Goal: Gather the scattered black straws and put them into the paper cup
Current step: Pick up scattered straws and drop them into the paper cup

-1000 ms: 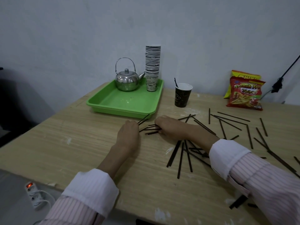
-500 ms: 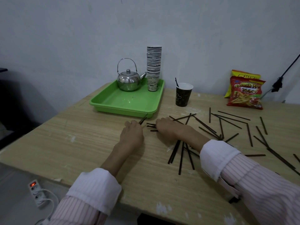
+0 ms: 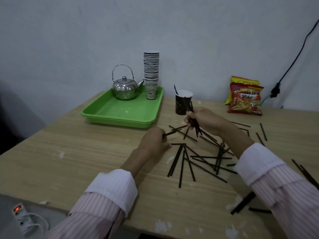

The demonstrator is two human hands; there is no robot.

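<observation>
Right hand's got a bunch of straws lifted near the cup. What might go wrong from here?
1. The right hand grips its bundle of straws mid-length with ends splayed, so some may miss the paper cup rim or slip out.
2. The cup is light and holds only one straw; a sideways push from the bundle may tip it.
3. The left hand pinches a straw among crossed loose straws; dragging could scatter them.

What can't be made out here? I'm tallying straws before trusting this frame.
- Head view: count of straws in the right hand; fingers wrap the bundle.
- Contents of the paper cup: its rim hides all but one straw.
- Straws at the right edge: cut off by the frame and sleeve.
</observation>
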